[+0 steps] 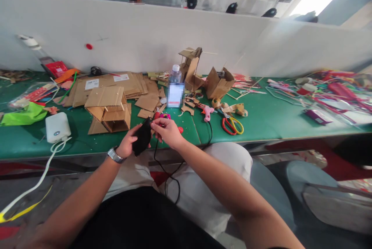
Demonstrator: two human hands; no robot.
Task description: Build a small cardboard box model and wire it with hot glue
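Note:
My left hand (pixel 127 143), with a metal watch at the wrist, is closed around a black, soft-looking piece (pixel 142 138), perhaps cloth, held above the table's front edge. The thumb lies across its face. My right hand (pixel 167 132) pinches at the upper right edge of the same piece; whether something small is also between those fingertips, I cannot make out. Just behind the hands are a red-handled tool (pixel 156 116), partly covered, and a small pink item (pixel 165 116). A cardboard structure (pixel 109 109) with open compartments stands left of the hands.
On the green table (pixel 276 121) lie a pink glue gun (pixel 207 113), red-and-yellow scissors (pixel 232 124) and a white power bank (pixel 58 127) with a cable. A phone (pixel 175 94) leans before a bottle (pixel 175 73). Cardboard sheets (pixel 110 84) and an open cardboard box (pixel 218 83) stand behind.

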